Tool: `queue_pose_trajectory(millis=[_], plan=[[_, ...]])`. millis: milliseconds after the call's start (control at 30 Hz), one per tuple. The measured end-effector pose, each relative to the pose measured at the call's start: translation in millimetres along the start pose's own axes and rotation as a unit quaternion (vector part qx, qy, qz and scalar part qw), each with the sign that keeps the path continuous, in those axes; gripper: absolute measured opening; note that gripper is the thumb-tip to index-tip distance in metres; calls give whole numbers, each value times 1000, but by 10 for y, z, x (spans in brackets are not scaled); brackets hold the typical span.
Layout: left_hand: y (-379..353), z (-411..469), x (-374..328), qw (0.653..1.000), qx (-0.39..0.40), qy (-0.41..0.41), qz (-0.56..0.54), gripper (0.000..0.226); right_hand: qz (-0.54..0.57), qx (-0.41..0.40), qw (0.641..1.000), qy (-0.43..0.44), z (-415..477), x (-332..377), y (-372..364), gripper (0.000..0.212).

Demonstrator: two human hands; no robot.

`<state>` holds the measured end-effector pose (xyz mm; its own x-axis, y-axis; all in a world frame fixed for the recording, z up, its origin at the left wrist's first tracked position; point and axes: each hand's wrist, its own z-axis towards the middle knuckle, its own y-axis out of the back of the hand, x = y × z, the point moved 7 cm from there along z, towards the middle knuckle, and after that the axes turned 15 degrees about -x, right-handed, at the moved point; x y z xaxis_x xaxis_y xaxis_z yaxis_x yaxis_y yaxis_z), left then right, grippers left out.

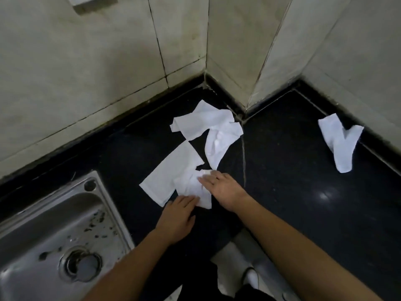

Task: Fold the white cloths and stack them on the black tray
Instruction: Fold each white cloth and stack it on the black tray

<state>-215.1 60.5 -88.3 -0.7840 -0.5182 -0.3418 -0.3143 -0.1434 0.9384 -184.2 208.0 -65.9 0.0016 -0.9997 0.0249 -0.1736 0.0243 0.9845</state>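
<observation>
Just to the right of the steel sink (65, 213), a person leans over a black stone counter (303, 192) with both hands on a white cloth (169, 179). The left hand (176, 216) lies flat with fingers straight, its fingertips on the cloth's near edge. The right hand (221, 187), farther from the sink, presses down with fingers straight and spread on the rumpled end of the same cloth. Neither hand grips anything. The cloth's flat end points toward the sink's far corner, and its bunched end sits under the right hand's fingers.

Beyond it, away from the sink toward the wall corner, two more cloths overlap in a loose heap. One is a creased cloth (201, 122). The other is a long crumpled cloth (217, 146), which trails back until its tip nearly meets the one under the hands. A fourth cloth (340, 144) lies alone well across the counter from the sink, doubled over on itself beside the raised black edge at the foot of the wall.

Stained pale tiles (86, 61) rise behind the sink, and a tiled pillar (249, 51) juts into the counter between the heap and the lone cloth. Dark specks litter the sink basin around its drain (83, 265). Below the counter edge, to the right of the sink, a white shoe (251, 276) shows on the floor.
</observation>
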Motion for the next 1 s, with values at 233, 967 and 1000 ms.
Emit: queue_pose_trajectory(millis=[233,967,1000], plan=[[63,-10,-65,997,-25,39,69,63,145,54,981,-114,-379,-193,-116,25],[1365,616,-1721,936,-195,109,-273,13,334,-275,859,-275,-1940,-1628,1493,18],[1360,617,-1774,933,-186,121,-283,14,314,-270,865,-282,-2025,-1688,1493,23]])
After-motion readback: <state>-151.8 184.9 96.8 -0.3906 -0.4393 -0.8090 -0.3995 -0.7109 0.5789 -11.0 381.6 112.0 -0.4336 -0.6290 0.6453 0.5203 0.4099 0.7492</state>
